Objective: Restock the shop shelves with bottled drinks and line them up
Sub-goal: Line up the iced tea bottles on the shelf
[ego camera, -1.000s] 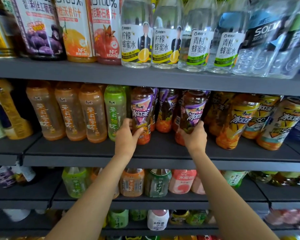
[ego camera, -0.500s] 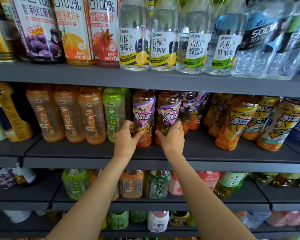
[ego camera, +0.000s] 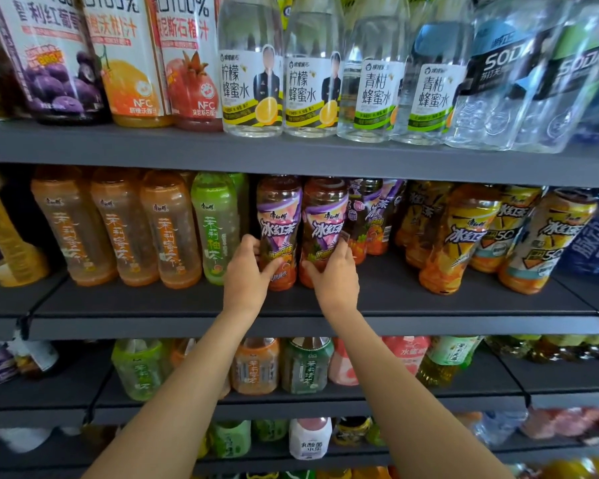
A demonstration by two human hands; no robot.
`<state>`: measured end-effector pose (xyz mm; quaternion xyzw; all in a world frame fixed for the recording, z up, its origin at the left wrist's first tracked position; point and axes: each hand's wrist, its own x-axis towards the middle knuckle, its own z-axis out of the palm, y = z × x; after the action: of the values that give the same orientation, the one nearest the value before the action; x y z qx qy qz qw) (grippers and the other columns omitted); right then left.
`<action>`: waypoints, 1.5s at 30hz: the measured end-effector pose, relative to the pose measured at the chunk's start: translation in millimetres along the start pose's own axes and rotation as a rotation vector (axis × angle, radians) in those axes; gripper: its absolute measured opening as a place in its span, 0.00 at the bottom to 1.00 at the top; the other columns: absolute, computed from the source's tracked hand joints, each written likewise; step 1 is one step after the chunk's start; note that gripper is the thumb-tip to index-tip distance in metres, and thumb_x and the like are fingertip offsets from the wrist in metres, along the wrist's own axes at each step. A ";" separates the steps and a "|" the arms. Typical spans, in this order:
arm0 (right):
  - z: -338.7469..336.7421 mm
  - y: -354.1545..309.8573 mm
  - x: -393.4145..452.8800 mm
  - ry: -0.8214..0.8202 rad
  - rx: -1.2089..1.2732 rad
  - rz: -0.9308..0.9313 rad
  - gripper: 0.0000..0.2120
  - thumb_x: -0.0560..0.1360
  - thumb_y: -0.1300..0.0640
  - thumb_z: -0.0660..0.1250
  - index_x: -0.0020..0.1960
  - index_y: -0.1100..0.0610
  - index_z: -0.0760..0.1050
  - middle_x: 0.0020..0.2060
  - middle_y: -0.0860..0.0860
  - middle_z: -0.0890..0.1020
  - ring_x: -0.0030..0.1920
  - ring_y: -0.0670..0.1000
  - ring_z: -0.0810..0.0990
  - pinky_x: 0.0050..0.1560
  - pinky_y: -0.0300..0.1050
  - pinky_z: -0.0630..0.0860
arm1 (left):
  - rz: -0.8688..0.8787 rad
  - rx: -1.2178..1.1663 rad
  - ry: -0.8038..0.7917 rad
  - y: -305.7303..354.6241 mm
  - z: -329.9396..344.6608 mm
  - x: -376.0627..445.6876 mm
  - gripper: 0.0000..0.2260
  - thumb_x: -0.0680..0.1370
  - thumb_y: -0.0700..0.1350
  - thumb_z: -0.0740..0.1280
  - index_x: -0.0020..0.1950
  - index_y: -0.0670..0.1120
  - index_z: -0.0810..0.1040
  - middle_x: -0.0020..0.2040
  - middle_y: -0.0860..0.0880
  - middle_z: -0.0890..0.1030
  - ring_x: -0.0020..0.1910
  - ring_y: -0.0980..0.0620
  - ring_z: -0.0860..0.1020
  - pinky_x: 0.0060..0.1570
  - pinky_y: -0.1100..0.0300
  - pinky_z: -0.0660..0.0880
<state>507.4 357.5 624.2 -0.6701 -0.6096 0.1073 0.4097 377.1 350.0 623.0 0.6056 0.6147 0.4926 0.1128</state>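
Two purple-labelled iced tea bottles stand side by side on the middle shelf (ego camera: 395, 299). My left hand (ego camera: 248, 276) grips the left bottle (ego camera: 279, 223) low on its body. My right hand (ego camera: 336, 280) grips the right bottle (ego camera: 325, 219) near its base. Both bottles are upright and touch each other. Behind and to their right stand more purple-labelled bottles (ego camera: 377, 216), partly hidden.
Left of my hands stand a green tea bottle (ego camera: 215, 226) and three orange tea bottles (ego camera: 118, 229). Yellow-labelled iced tea bottles (ego camera: 460, 236) lean at the right, with bare shelf between. The upper shelf (ego camera: 291, 153) carries juice and water bottles; lower shelves hold more drinks.
My right hand has slid its purple-labelled bottle leftward along the shelf until it stands against the bottle in my left hand. The left hand has stayed in place.
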 end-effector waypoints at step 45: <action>-57.2 64.9 75.5 -0.184 0.159 0.002 0.33 0.68 0.52 0.74 0.66 0.62 0.63 0.59 0.60 0.77 0.61 0.61 0.75 0.62 0.54 0.71 | 0.132 0.133 0.079 72.9 77.6 -49.4 0.18 0.75 0.45 0.68 0.62 0.41 0.72 0.55 0.44 0.74 0.55 0.48 0.74 0.53 0.61 0.70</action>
<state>609.2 407.0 643.6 -0.6235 -0.6335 0.2167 0.4038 492.3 328.1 616.5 0.6311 0.6086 0.4807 0.0152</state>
